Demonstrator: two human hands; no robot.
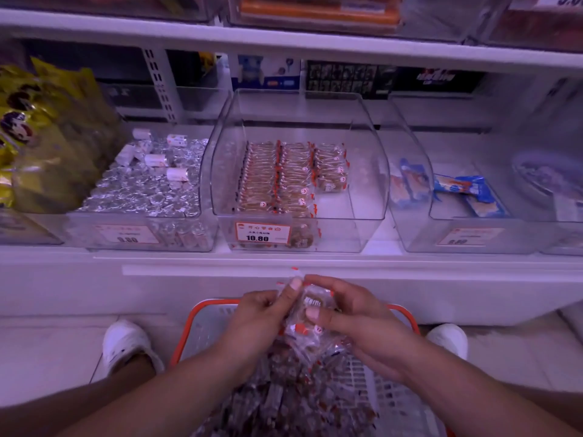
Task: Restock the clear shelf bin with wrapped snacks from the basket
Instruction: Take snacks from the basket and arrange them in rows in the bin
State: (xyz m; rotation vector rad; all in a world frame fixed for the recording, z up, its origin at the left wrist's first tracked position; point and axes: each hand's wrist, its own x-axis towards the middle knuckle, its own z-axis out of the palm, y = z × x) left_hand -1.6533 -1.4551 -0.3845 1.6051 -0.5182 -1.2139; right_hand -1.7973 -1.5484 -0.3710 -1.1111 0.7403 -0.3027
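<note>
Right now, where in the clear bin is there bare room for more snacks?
The clear bin's right side is bare floor, between the snack rows and the right wall, in front of the short third row. The left and middle are packed. Both hands hold wrapped snacks above the basket.

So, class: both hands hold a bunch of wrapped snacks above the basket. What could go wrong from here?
1. The wrapped snacks are pinched loosely between the left hand and right hand; some may slip back into the basket.
2. Dropping them into the clear bin could topple its neat rows.
</note>
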